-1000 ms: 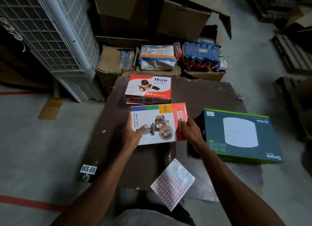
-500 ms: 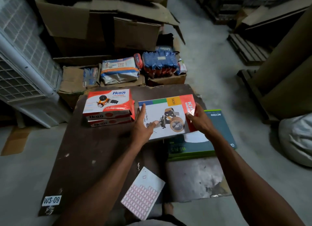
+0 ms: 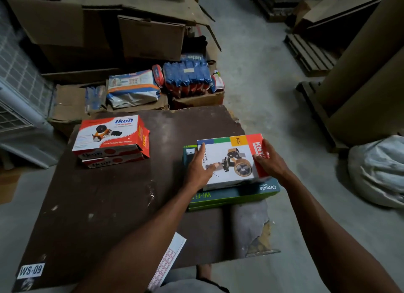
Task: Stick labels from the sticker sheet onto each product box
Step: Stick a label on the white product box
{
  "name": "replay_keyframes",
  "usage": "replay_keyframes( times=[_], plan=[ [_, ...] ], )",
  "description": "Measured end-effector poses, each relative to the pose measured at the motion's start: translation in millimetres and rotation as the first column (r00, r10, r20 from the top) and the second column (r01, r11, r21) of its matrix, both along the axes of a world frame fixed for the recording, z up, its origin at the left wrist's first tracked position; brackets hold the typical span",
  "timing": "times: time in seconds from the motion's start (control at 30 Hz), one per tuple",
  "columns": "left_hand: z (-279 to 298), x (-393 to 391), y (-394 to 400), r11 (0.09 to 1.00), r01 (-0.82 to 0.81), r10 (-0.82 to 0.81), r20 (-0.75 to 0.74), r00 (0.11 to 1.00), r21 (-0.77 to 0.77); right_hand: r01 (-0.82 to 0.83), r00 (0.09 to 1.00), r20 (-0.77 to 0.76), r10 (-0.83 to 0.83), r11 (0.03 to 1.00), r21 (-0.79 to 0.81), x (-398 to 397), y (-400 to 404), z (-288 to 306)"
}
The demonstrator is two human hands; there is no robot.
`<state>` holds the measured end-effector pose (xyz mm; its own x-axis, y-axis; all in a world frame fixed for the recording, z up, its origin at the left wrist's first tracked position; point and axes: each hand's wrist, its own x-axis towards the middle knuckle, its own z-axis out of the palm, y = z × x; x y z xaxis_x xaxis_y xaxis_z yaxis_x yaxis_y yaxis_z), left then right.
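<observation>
I have both hands on the white tape-dispenser box [image 3: 231, 159]: my left hand [image 3: 200, 170] lies flat with fingers spread over its left part, thumb on the printed face, and my right hand [image 3: 270, 161] clasps its red right end, fingers over the top edge. The box rests on top of the green Wi-Fi box [image 3: 231, 196], which lies flat on the dark board [image 3: 98, 205] at its right side and sticks out beneath the white one toward me and to the left. Well apart on the far left of the board stand two red Ikon boxes [image 3: 111, 139], one stacked on the other. Behind the board sit packets in worn cartons, a white and orange bag [image 3: 133, 89] and a row of blue packs [image 3: 188, 76], with big brown cartons [image 3: 105, 26] behind them. A white sack [image 3: 378, 170] lies on the floor to the right. A tag reading WS-09 [image 3: 30, 270] marks the board's near left corner. The sticker sheet [image 3: 167, 262] lies at the board's near edge, near my body; my left forearm crosses over it and hides most of it, so I see only a strip of pink squares. My hands cover part of the white box's print, and whether it carries a label I cannot tell. The sheet is well apart from both hands.
</observation>
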<state>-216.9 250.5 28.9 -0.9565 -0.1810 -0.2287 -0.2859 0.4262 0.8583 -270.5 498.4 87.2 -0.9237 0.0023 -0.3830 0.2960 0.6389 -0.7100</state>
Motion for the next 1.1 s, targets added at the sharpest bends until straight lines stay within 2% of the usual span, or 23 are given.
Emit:
replay_keyframes(
  times=[0.27,0.7,0.93,1.0,1.1],
  plan=[
    [-9.9,-0.1,6.9,0.998,-0.010,0.012,0.037,0.999,-0.055,-0.045,0.998,0.040,0.044,0.999,0.012,-2.5,8.5,-13.3],
    [-11.0,5.5,4.2,1.000,-0.021,0.020,0.073,0.997,0.006,-0.100,0.995,0.007,0.100,0.994,0.035,3.0,8.9,-20.1],
    [-6.8,9.1,2.2,1.000,0.025,-0.025,0.068,0.997,-0.004,-0.068,0.998,0.004,0.068,0.998,-0.011,3.3,9.6,-27.8],
    [-7.0,11.4,-0.3,0.999,0.032,-0.031,0.057,0.998,-0.019,-0.027,1.000,-0.011,0.027,0.999,0.036,1.6,11.0,-33.8],
    [-5.9,19.2,-7.9,0.998,-0.001,0.002,0.024,1.000,-0.061,0.036,0.995,-0.100,-0.015,0.978,0.205,4.6,7.8,-31.6]
  ],
)
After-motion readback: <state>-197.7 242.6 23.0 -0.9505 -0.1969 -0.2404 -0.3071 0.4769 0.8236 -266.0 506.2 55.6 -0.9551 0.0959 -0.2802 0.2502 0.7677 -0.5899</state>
